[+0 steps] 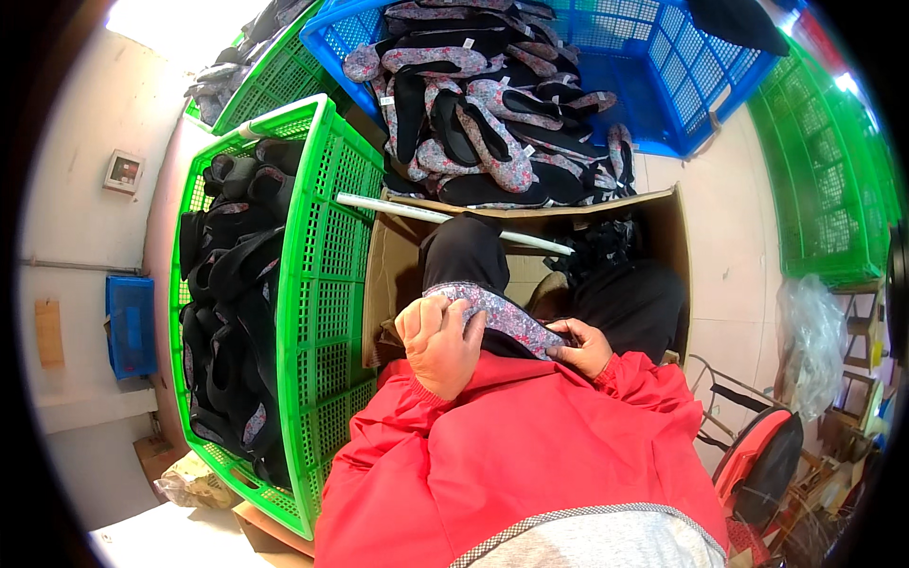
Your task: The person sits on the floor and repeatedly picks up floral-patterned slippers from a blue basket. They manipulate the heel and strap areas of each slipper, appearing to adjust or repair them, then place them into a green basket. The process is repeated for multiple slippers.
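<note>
A floral-patterned fabric slipper (511, 318) lies slantwise across my lap, in front of my red smock. My left hand (439, 346) is closed on its left end, with the knuckles up. At the other end, my right hand (585, 349) pinches the slipper between thumb and fingers. The underside of the slipper is hidden from this view. Just beyond my hands stands an open cardboard box (674, 246) around my legs, with dark scraps (606, 244) inside it. A white pipe (454, 219) lies across the box.
At the left, a green basket (317, 284) holds several dark shoes. Ahead, a blue basket (696, 80) stands behind a heap of floral slippers (492, 142). More green baskets (824, 161) stand at the right, near a clear plastic bag (812, 346) and a red-and-black chair (757, 464).
</note>
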A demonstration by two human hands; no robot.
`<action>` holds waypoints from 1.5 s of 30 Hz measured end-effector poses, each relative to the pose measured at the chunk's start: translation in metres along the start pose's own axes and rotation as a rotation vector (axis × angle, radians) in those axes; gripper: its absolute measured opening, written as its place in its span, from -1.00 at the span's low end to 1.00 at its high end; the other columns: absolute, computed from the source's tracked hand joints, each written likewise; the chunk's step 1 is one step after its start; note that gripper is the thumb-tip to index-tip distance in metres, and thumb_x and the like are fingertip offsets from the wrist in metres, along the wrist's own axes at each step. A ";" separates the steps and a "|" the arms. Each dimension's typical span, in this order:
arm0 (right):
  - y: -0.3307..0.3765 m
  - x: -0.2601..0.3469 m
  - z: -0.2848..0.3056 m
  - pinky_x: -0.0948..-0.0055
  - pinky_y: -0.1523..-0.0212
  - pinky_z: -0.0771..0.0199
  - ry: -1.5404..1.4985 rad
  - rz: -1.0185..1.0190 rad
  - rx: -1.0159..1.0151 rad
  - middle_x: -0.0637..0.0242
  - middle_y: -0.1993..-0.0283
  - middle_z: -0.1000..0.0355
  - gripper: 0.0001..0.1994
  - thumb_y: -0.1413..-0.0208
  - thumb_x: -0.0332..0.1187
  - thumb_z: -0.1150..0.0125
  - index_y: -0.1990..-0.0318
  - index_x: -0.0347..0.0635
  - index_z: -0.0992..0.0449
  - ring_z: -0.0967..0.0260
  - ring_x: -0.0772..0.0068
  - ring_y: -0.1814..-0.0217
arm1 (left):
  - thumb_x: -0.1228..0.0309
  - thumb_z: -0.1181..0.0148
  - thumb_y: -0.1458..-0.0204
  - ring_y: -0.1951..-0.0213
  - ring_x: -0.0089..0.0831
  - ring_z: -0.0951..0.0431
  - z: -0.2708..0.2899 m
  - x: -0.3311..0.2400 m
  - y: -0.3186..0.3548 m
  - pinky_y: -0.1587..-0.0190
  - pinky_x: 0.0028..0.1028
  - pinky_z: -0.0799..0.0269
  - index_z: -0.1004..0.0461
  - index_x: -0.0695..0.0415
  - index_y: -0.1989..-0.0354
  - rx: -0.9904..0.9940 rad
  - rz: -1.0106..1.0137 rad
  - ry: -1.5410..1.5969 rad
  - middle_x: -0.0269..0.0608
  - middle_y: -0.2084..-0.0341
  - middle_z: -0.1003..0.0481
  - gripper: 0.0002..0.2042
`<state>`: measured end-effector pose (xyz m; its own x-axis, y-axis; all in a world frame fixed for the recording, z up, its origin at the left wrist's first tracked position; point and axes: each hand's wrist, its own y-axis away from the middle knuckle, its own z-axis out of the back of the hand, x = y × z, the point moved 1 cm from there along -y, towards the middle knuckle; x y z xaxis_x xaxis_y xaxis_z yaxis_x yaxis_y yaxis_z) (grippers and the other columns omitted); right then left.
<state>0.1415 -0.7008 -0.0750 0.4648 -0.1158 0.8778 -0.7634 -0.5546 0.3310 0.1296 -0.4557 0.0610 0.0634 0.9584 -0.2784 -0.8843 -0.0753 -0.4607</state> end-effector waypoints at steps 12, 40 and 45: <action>0.001 0.004 -0.001 0.54 -0.09 -0.36 -0.087 -0.065 0.004 0.34 -0.01 -0.48 -0.59 -0.04 -0.53 -0.31 -0.10 -0.31 -0.45 -0.38 0.60 -0.02 | 0.56 -0.22 0.08 0.24 -0.15 -0.48 -0.013 0.006 -0.043 0.12 -0.25 -0.35 -0.42 0.18 0.34 0.043 -0.135 0.244 -0.18 0.39 -0.45 -0.86; -0.073 0.087 -0.052 0.28 0.12 -0.42 0.737 0.353 -0.156 0.18 0.13 -0.52 -0.67 -0.04 -0.21 -0.30 0.02 -0.01 -0.57 -0.42 0.12 0.15 | 0.59 -0.21 0.06 0.44 -0.10 -0.48 -0.045 0.021 -0.052 0.40 -0.24 -0.37 -0.42 0.21 0.27 0.117 -0.246 0.300 -0.13 0.53 -0.44 -0.83; -0.072 0.095 -0.056 0.25 0.12 -0.45 0.798 0.376 -0.185 0.27 0.15 -0.56 -0.70 -0.06 -0.20 -0.26 0.05 -0.01 -0.58 -0.43 0.09 0.16 | 0.58 -0.21 0.06 0.44 -0.10 -0.49 -0.045 0.020 -0.054 0.39 -0.24 -0.37 -0.43 0.21 0.27 0.123 -0.243 0.311 -0.13 0.53 -0.44 -0.83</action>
<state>0.2152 -0.6258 0.0044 -0.2273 0.3818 0.8958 -0.8944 -0.4457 -0.0370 0.1992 -0.4447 0.0418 0.3971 0.8140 -0.4239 -0.8740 0.1945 -0.4453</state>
